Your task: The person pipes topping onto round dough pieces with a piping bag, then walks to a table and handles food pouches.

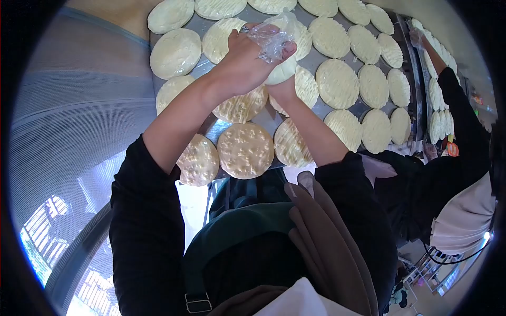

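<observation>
My left hand [245, 60] is closed at the crumpled clear plastic [274, 37], above the rows of flat dough rounds. My right hand [283, 87] reaches up beside and partly behind it; its fingers are mostly hidden. Between my hands and against my right wrist shows a smooth pale piece [282, 72], and I cannot tell whether it is held. Round pale dough discs, many with ridged or dimpled tops, lie around and under my hands. The nearest dimpled, glossy disc [245, 150] sits near the tray's front edge.
The discs rest on a grey metal surface [219, 128]. At the right, a co-worker's plastic-covered hand [417, 38] reaches over a second tray of dough rounds [435, 95]. A grey mesh sheet [84, 105] hangs along the left side.
</observation>
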Available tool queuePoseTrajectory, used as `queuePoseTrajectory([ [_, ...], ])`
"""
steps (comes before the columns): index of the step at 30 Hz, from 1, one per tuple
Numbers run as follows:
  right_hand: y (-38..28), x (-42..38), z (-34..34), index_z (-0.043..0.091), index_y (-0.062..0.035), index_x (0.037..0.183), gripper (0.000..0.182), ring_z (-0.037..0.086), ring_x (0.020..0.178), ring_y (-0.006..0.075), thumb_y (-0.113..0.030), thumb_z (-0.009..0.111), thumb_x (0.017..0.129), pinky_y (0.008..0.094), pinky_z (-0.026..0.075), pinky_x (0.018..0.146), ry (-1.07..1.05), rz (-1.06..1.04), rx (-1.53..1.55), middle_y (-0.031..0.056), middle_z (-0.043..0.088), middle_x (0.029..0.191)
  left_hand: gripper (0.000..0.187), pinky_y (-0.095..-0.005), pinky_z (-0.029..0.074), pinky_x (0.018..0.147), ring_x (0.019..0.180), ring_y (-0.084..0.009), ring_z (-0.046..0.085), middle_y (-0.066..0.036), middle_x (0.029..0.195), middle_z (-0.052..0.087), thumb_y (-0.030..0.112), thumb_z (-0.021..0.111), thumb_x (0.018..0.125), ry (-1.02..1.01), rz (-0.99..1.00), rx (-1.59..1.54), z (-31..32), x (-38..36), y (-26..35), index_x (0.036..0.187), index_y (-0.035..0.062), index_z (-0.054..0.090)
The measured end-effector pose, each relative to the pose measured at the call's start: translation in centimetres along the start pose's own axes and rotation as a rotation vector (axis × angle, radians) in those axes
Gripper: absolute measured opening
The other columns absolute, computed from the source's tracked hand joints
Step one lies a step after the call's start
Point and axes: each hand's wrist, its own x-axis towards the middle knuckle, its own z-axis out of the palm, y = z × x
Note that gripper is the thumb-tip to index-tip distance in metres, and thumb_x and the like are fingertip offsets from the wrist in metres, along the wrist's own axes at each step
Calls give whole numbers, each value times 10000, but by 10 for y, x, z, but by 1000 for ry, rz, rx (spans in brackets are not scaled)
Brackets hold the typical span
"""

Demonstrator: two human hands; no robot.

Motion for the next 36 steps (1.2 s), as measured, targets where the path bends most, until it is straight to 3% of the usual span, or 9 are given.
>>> queuePoseTrajectory([
  [4, -1, -29, 28, 391, -45, 1211, 554, 469, 1039, 133, -7, 651, 724, 279, 387, 883, -12, 77, 729, 35, 481, 1120, 526, -337, 408, 819, 910, -253, 528, -147, 951, 549, 476, 457, 865, -41, 57, 50, 4, -7, -3, 1005, -21, 555],
  [7, -2, -33, 19, 389, -50, 1207, 565, 463, 1051, 135, 2, 659, 713, 279, 388, 881, -56, -3, 133, 31, 473, 1128, 517, -334, 408, 812, 899, -241, 523, -147, 947, 545, 471, 472, 859, -105, -14, -35, 6, -10, -5, 998, -19, 557],
  [15, 6, -8, -1, 495, -19, 1082, 373, 548, 892, 121, -4, 630, 735, 264, 450, 770, 145, -112, -23, 40, 572, 981, 500, -327, 414, 767, 835, -223, 524, -130, 885, 543, 457, 476, 864, -20, 32, -63, 14, 4, -4, 965, -28, 548],
  [18, -2, -31, 20, 485, -21, 1087, 365, 542, 899, 126, -16, 621, 748, 266, 444, 782, 165, 225, 835, 42, 563, 992, 484, -326, 415, 753, 819, -219, 521, -127, 870, 540, 444, 469, 872, -61, 45, -65, 17, -4, -4, 942, -30, 542],
  [21, 9, -35, 16, 474, -21, 1101, 379, 536, 918, 133, -16, 619, 751, 265, 437, 799, 112, 129, 613, 43, 553, 1008, 467, -326, 417, 740, 807, -213, 520, -126, 858, 539, 427, 468, 878, -94, 35, -110, 20, -5, -5, 928, -32, 536],
  [24, 9, -17, -2, 473, -15, 1098, 382, 533, 934, 137, -7, 619, 746, 263, 435, 806, 78, -74, -166, 43, 549, 1020, 477, -321, 417, 736, 803, -207, 520, -117, 841, 540, 440, 455, 880, -85, 70, -59, 20, 3, -8, 930, -28, 536],
  [27, 2, -9, -4, 473, -12, 1097, 394, 537, 932, 139, -10, 631, 736, 265, 436, 800, 155, -81, 40, 49, 552, 1022, 501, -306, 411, 753, 823, -192, 521, -96, 840, 548, 473, 423, 882, -151, -77, -135, 16, 11, -2, 944, -9, 544],
  [28, 10, -7, -12, 326, -54, 1244, 691, 428, 1106, 194, -78, 719, 676, 323, 369, 914, 48, 37, 81, 84, 443, 1184, 509, -300, 408, 761, 834, -186, 521, -88, 843, 552, 485, 409, 883, -185, -159, -188, 15, 13, 2, 949, 0, 548],
  [36, -63, -27, -15, 355, -39, 1225, 799, 451, 1079, 172, -109, 794, 562, 306, 367, 915, -241, 184, 100, 78, 453, 1182, 564, -300, 427, 742, 814, -180, 549, -78, 844, 594, 543, 392, 863, -151, -154, -439, -14, -5, 22, 886, 16, 592],
])
